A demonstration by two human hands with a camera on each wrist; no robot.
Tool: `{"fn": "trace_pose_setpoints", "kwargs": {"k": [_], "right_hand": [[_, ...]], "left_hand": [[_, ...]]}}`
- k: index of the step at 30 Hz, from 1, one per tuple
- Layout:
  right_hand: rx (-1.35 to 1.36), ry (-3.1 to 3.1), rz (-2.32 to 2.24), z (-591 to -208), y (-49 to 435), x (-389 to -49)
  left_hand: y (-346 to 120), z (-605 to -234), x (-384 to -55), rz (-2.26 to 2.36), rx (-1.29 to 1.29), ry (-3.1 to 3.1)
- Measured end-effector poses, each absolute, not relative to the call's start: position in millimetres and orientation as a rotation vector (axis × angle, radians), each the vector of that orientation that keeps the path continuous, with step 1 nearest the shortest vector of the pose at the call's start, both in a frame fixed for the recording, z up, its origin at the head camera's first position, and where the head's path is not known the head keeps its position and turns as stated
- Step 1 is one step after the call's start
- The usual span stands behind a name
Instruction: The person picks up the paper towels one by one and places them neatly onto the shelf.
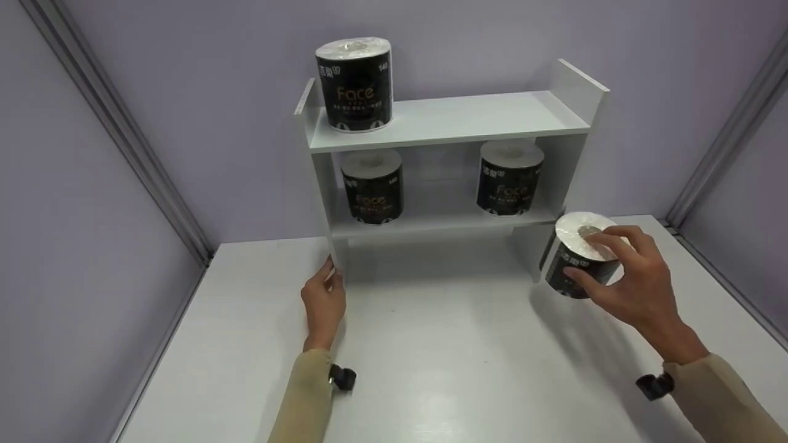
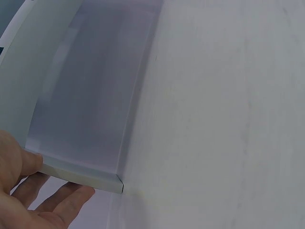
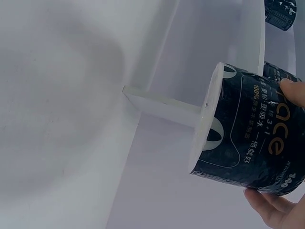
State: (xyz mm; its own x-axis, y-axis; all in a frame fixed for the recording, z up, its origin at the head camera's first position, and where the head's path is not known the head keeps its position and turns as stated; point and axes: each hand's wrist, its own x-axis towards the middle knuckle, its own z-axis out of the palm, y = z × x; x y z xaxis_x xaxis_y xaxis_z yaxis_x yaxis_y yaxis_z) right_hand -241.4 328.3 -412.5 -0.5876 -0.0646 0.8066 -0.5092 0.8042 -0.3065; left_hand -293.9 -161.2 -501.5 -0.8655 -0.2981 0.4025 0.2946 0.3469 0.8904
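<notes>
My right hand [image 1: 640,277] grips a black-wrapped paper roll [image 1: 578,280] with a white top, thumb on the near side and fingers over the top and far side. The roll is held off the table, slightly tilted, beside the shelf's lower right leg. In the right wrist view the wrapper [image 3: 252,129] shows its printing, and the roll hides part of the shelf. My left hand [image 1: 324,301] pinches the lower left side panel of the white two-tier shelf [image 1: 480,120]. The left wrist view shows the thumb and fingers on opposite faces of that panel [image 2: 81,176].
One similar roll [image 1: 356,86] stands on the top shelf at the left. On the lower shelf stand a left roll [image 1: 373,191] and a right roll [image 1: 510,181]. The shelf stands on a white table [image 1: 425,357], with a pale wall [image 1: 246,123] behind.
</notes>
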Motion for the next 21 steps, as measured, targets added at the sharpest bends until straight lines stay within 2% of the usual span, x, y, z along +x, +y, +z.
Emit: {"fn": "trace_pose_setpoints", "kwargs": {"k": [21], "right_hand": [[0.455, -2.097, 0.7, -401.0, 319.6, -239.7]], "left_hand": [[-161.7, -501.5, -294.2, -1.547, -0.014, -2.095]]}}
